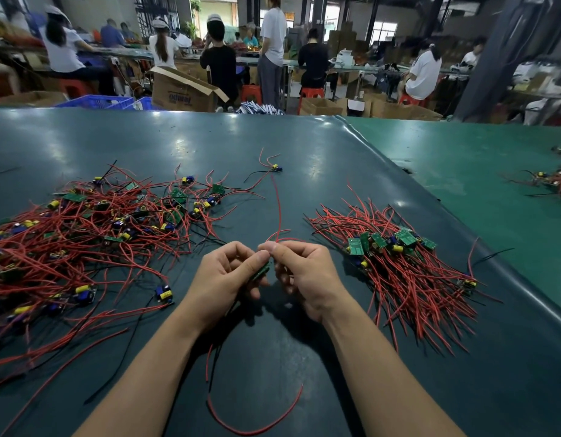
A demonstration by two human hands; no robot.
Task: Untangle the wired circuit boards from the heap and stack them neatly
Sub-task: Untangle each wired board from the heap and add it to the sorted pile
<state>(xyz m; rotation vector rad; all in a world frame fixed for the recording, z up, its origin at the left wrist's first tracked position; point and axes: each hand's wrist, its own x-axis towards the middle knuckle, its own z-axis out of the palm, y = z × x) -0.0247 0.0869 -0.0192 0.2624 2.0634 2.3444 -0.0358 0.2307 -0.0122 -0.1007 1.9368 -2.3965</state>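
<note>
Pinching a small green board (260, 271), left hand (224, 272), right hand (307, 274), fingers curled

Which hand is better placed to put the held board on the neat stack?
Probably the right hand: the stack lies on its side. The left hand, gripping the board, would cross over.

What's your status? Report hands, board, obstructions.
Left hand and right hand both pinch one circuit board. Its wires trail free. Heap left, stack right.

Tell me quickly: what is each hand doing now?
Left hand: holds the small green circuit board.
Right hand: pinches a thin red wire.
</note>
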